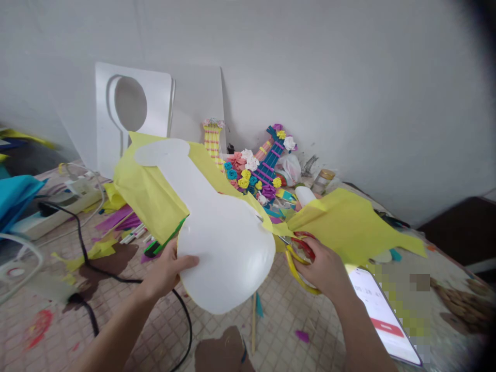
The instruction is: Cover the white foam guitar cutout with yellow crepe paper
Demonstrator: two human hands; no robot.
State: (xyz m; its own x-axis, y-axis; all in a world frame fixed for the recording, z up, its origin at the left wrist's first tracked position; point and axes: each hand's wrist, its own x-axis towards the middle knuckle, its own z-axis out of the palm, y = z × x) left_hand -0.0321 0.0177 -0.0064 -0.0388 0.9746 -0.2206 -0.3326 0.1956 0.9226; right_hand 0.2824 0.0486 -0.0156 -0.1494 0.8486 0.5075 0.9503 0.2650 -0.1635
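My left hand [168, 271] grips the left edge of a white guitar-shaped cutout [228, 258], thumb on its front face. Yellow paper [149, 191] lies behind the cutout and sticks out around its neck and upper right side. In my right hand [327, 263] are scissors [291, 266] with red and yellow handles, fingers through the loops. Their blades meet the yellow paper at the cutout's right edge, and the paper partly hides them. A wide loose flap of yellow paper [344, 225] hangs off to the right, above my right hand.
Small decorated paper guitars [269, 165] with paper flowers stand against the wall. A white board [160, 103] with a guitar-shaped opening leans at the back left. A power strip [58, 212] and black cable [81, 237] lie left. A lit phone [382, 315] rests at right.
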